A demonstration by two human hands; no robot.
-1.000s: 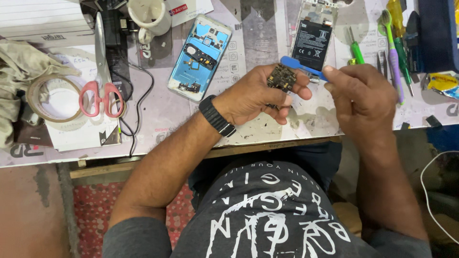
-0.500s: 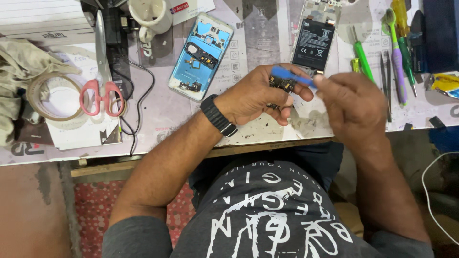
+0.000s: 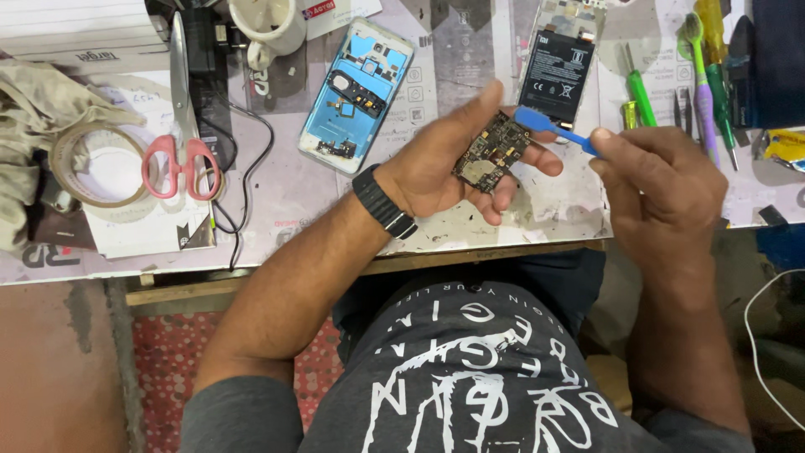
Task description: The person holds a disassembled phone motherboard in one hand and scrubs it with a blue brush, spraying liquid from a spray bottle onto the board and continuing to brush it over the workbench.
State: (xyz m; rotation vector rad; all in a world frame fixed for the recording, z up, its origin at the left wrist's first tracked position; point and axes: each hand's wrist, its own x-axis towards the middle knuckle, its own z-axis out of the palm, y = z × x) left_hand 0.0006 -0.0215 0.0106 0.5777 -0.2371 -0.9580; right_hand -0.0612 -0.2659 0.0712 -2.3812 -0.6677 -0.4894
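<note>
Circuit board (image 3: 491, 152) across left fingers (image 3: 537, 159)

A worn, stained pale workbench top (image 3: 285, 197) carries the items. On it lie pink-handled steel scissors (image 3: 179, 126) beside a roll of brownish adhesive tape (image 3: 92, 164), a crumpled beige cloth (image 3: 33, 126), a white ceramic mug (image 3: 270, 27), an opened blue phone back shell (image 3: 356, 94), a black rectangular phone battery (image 3: 556, 74), and green- and purple-handled screwdrivers (image 3: 641, 96) at the right.
</note>
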